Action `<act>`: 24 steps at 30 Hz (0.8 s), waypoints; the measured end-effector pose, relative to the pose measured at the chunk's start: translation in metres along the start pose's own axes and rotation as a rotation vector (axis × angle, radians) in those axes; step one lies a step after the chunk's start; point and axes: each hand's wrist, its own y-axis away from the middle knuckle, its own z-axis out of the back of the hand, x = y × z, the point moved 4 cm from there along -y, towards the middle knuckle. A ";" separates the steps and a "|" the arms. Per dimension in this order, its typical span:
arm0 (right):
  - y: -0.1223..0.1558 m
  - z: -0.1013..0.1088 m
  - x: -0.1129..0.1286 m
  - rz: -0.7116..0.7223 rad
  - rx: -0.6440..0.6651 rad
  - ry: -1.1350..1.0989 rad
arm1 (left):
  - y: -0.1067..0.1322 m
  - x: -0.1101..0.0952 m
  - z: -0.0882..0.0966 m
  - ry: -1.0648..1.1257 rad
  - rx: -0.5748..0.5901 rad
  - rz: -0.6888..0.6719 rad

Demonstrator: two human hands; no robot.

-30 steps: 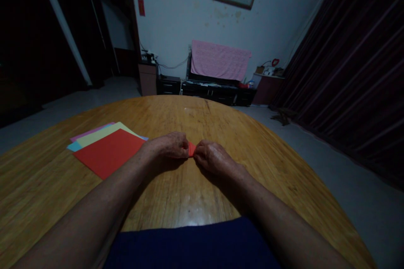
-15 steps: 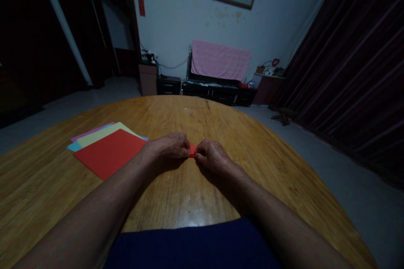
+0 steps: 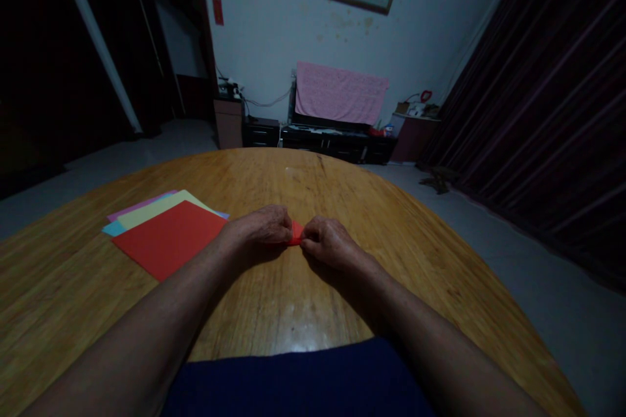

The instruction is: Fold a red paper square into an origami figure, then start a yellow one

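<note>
A small folded piece of red paper (image 3: 296, 233) shows between my two hands, low over the middle of the table. My left hand (image 3: 272, 225) is closed on its left side, fingers curled and pressed together. At its right end my right hand (image 3: 327, 240) pinches the paper between thumb and fingers. Most of the paper is covered by my fingers, so its full shape is hidden.
Left of my hands lies a fanned stack of coloured paper, with a red sheet (image 3: 171, 238) on top and a yellow sheet (image 3: 156, 210) below it. The round wooden table (image 3: 293, 300) reaches toward a cabinet and a screen draped with a pink cloth (image 3: 340, 92).
Both hands stay almost in place on the red paper. My left fingers have shifted very slightly left, and the paper's visible part looks a little tilted.
</note>
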 end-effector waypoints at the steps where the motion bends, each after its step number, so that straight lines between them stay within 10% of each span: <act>1: 0.000 0.000 0.001 0.007 0.002 -0.005 | 0.000 -0.002 0.000 -0.020 0.016 0.009; 24: 0.000 -0.010 -0.006 0.046 -0.092 0.062 | 0.002 -0.008 0.007 -0.115 -0.091 0.004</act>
